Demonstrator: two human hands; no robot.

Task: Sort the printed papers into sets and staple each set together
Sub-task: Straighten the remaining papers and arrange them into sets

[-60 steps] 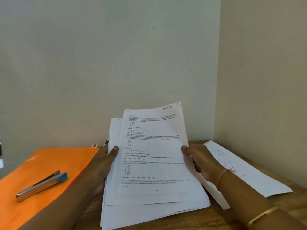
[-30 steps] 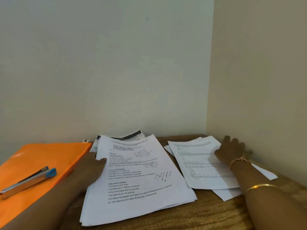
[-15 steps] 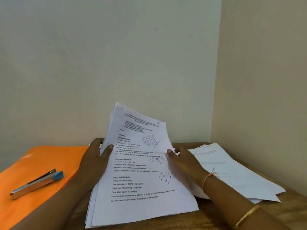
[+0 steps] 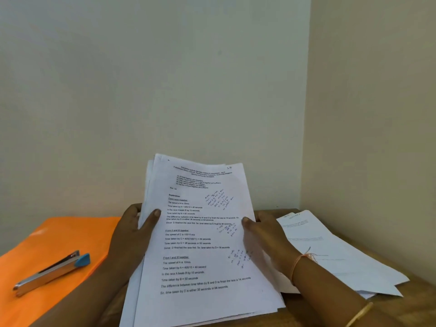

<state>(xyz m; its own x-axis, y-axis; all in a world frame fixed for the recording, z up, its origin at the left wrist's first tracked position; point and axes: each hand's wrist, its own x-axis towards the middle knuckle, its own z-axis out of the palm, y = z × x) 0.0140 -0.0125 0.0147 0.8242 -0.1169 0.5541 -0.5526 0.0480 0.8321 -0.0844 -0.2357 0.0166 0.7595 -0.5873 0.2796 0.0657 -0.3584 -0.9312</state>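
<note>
A stack of printed papers [image 4: 200, 244] is tilted up in front of me, its lower edge resting near the table. The top sheet carries typed text and blue handwritten notes. My left hand [image 4: 132, 234] grips the stack's left edge, thumb on the front. My right hand [image 4: 264, 239] holds the right edge, thumb on the top sheet. A small pile of set-aside sheets [image 4: 330, 253] lies flat to the right. A silver stapler with a blue tip [image 4: 52, 272] rests on an orange folder [image 4: 47, 241] at the left.
The wooden table [image 4: 354, 312] sits in a room corner, with a pale wall [image 4: 141, 90] behind and another wall [image 4: 377, 114] close on the right. The orange folder covers the table's left part.
My right hand left a sheet on the right pile and returned to the main stack. Both hands lifted the stack from flat to tilted upright.
</note>
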